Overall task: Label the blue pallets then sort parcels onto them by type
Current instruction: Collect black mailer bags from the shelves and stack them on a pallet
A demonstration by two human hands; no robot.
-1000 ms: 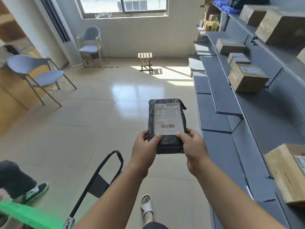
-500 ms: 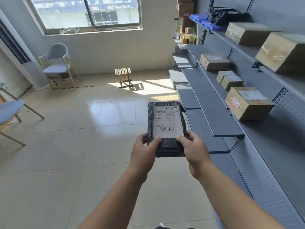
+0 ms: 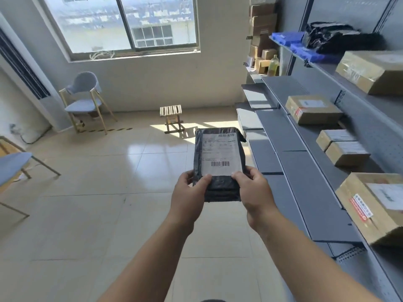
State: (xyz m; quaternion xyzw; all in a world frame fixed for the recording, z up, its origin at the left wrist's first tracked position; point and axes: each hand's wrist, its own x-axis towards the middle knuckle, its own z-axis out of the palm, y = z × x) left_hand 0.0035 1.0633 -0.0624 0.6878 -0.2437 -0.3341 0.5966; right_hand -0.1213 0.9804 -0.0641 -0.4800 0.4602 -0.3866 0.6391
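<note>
I hold a flat black plastic parcel (image 3: 219,158) with a white barcode label out in front of me, above the tiled floor. My left hand (image 3: 190,196) grips its near left corner and my right hand (image 3: 255,192) grips its near right corner, thumbs on top. On the top shelf at the right lie blue pallets (image 3: 302,47) with a black bundle (image 3: 340,39) on them. Brown cardboard parcels (image 3: 311,109) sit on the grey shelves.
Grey metal shelving (image 3: 305,182) runs along the right wall, with more boxes (image 3: 377,205) close by. A small wooden stool (image 3: 171,116) stands mid-floor ahead. Blue chairs (image 3: 84,99) stand at the left, under a large window (image 3: 122,25).
My view has lifted and swung right: the cart handle, feet and green object at lower left are gone and more shelving shows. Both hands keep the same hold on the parcel.
</note>
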